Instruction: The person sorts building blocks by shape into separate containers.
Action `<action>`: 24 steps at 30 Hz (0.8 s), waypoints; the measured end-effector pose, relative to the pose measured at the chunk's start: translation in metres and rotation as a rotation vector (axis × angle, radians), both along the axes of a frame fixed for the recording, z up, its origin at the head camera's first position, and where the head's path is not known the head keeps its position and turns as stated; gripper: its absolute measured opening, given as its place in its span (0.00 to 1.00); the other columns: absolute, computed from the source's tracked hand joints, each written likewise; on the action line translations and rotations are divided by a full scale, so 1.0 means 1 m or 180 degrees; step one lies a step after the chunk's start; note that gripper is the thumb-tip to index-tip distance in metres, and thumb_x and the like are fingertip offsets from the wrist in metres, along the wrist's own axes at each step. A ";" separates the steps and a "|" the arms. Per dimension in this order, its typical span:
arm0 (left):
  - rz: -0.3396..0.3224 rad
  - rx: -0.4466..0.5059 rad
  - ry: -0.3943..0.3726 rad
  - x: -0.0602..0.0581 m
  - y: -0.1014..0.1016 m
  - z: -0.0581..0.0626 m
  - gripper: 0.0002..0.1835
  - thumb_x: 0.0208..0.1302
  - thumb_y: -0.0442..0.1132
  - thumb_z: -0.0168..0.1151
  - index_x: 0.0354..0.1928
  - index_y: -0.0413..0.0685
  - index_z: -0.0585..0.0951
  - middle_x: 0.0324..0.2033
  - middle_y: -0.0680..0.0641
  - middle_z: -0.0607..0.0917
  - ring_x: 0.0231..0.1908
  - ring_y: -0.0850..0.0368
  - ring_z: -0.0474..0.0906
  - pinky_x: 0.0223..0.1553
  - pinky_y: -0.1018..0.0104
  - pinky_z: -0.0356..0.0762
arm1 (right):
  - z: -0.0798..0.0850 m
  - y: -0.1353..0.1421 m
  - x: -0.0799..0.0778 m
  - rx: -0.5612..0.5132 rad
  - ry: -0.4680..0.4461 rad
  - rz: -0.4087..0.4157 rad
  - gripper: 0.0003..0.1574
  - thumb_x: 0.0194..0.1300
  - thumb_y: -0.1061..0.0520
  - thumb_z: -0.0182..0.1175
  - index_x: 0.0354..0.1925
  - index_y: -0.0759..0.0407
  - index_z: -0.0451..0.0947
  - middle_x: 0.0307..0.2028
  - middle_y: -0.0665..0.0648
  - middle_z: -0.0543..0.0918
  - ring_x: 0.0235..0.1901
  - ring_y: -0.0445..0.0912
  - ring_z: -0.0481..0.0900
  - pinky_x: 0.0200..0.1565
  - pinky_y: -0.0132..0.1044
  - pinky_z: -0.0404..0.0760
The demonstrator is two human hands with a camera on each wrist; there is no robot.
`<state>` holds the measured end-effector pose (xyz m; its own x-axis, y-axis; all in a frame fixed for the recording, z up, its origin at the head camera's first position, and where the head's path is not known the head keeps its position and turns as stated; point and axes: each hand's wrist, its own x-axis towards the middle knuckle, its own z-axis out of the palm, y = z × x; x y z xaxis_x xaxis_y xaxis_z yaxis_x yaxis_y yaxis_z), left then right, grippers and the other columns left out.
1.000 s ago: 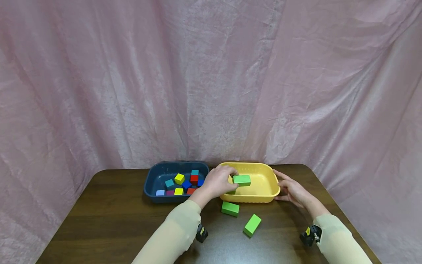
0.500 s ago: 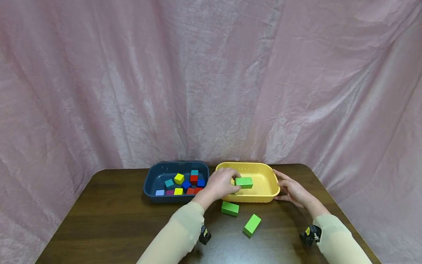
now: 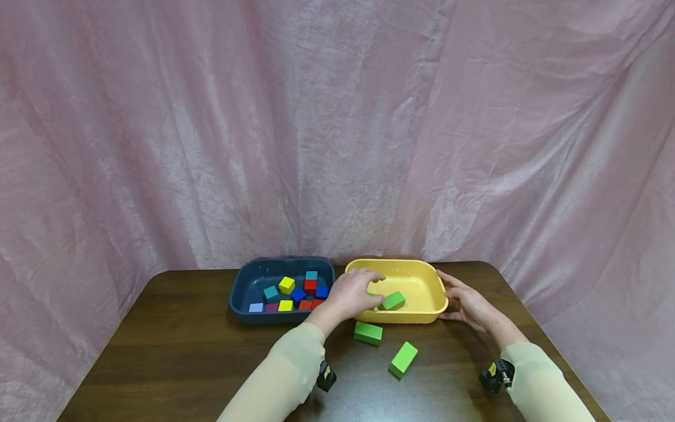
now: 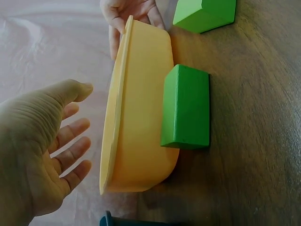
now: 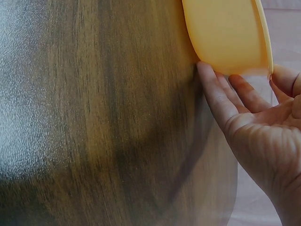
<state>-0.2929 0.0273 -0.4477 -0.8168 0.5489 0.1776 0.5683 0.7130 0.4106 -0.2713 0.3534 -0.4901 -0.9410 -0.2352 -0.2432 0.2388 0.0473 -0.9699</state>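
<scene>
My left hand (image 3: 352, 293) hovers over the left part of a yellow tray (image 3: 416, 317), fingers apart and holding nothing. Just beside its thumb, a green block (image 3: 393, 301) lies inside the tray. A second green block in there is mostly hidden by that hand. My right hand (image 3: 471, 306) rests its extended fingers against the tray's right end, as the right wrist view also shows. On the table in front of the tray lie two more green blocks, one close to its wall (image 4: 187, 108) and another (image 3: 403, 360) nearer to me.
Left of the yellow tray stands a dark blue tray (image 3: 252, 319) with several coloured cubes, among them a yellow cube (image 3: 287, 285) and a red cube (image 3: 310, 286). Both trays are near the back edge of the wooden table (image 3: 200, 363). A pink curtain (image 3: 337, 129) hangs behind.
My left hand moved slightly right with a green block, then released it; the block now lies lower in the yellow tray, turned at an angle. The right hand has stayed put.
</scene>
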 end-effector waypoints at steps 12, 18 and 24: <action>-0.0032 0.0140 0.0061 0.002 -0.005 0.007 0.25 0.66 0.54 0.68 0.63 0.57 0.83 0.55 0.54 0.83 0.58 0.54 0.76 0.60 0.52 0.73 | 0.000 0.000 0.000 0.0014 0.0009 0.0018 0.43 0.80 0.62 0.41 0.84 0.48 0.37 0.72 0.75 0.56 0.59 0.56 0.77 0.58 0.60 0.79; 0.0005 0.0128 0.0065 0.004 -0.006 0.010 0.25 0.66 0.55 0.68 0.63 0.59 0.82 0.57 0.55 0.83 0.60 0.54 0.74 0.62 0.52 0.72 | 0.001 -0.001 0.000 0.0033 0.0004 0.0016 0.43 0.80 0.62 0.41 0.84 0.48 0.36 0.71 0.75 0.59 0.58 0.56 0.78 0.57 0.59 0.79; 0.0024 0.0155 0.0114 0.007 -0.008 0.014 0.25 0.65 0.56 0.69 0.63 0.61 0.82 0.58 0.55 0.83 0.62 0.52 0.73 0.64 0.51 0.71 | 0.001 -0.001 0.000 0.0038 -0.0006 0.0000 0.43 0.79 0.62 0.41 0.84 0.48 0.37 0.72 0.74 0.58 0.57 0.54 0.79 0.56 0.58 0.80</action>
